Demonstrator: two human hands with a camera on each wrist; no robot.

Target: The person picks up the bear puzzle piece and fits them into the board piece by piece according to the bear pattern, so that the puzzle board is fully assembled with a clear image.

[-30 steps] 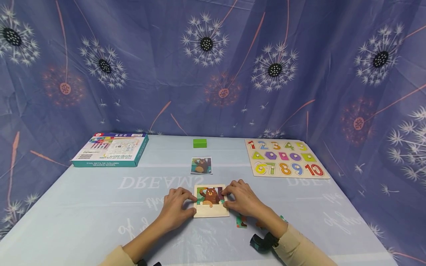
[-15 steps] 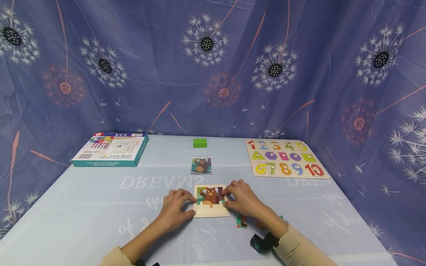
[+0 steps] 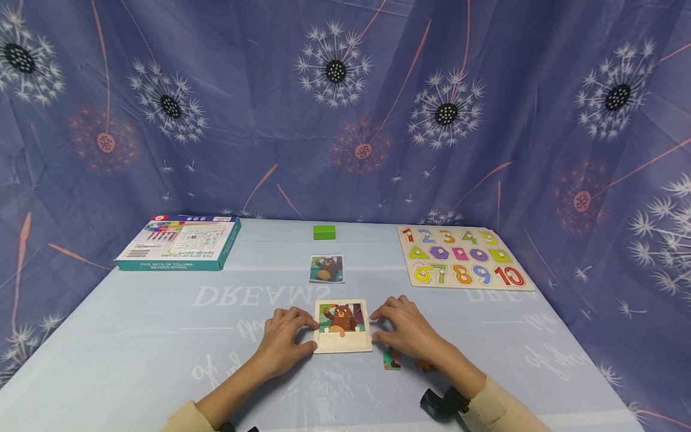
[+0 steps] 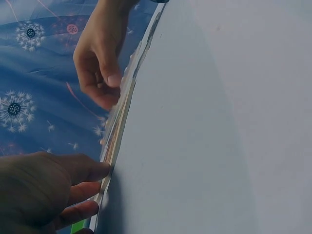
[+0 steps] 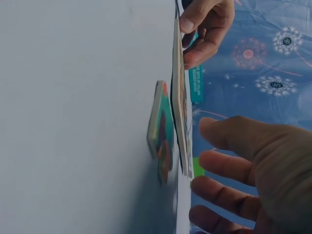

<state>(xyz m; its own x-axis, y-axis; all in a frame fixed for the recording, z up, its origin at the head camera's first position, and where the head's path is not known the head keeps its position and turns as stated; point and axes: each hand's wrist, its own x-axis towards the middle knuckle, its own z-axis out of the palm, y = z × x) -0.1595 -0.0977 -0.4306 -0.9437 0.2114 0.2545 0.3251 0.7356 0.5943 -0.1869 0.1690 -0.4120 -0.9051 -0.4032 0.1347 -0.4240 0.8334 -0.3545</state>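
Observation:
A wooden puzzle board (image 3: 342, 345) lies flat on the table, bear-picture pieces (image 3: 341, 317) filling its upper part and bare wood showing below. My left hand (image 3: 283, 342) holds the board's left edge, thumb lower and fingers higher. Just off the right edge, my right hand (image 3: 405, 327) hovers with fingers loosely bent and nothing between them. Beneath it lie a green-and-brown puzzle piece (image 3: 392, 360) and a brown piece (image 3: 424, 365), partly hidden by the hand and forearm. In the right wrist view, the loose pieces (image 5: 161, 117) sit beside the board (image 5: 178, 97).
Behind the board lies a small bear picture card (image 3: 326, 269), with a green block (image 3: 324, 233) farther back. A boxed set (image 3: 178, 245) stands at the back left. On the back right is a number-and-shape peg board (image 3: 466, 258). A dandelion-print curtain (image 3: 259, 120) hangs behind the table.
My right hand has let go of the board's right edge and shifted slightly right, showing more of the brown piece. My left hand and the board have stayed put.

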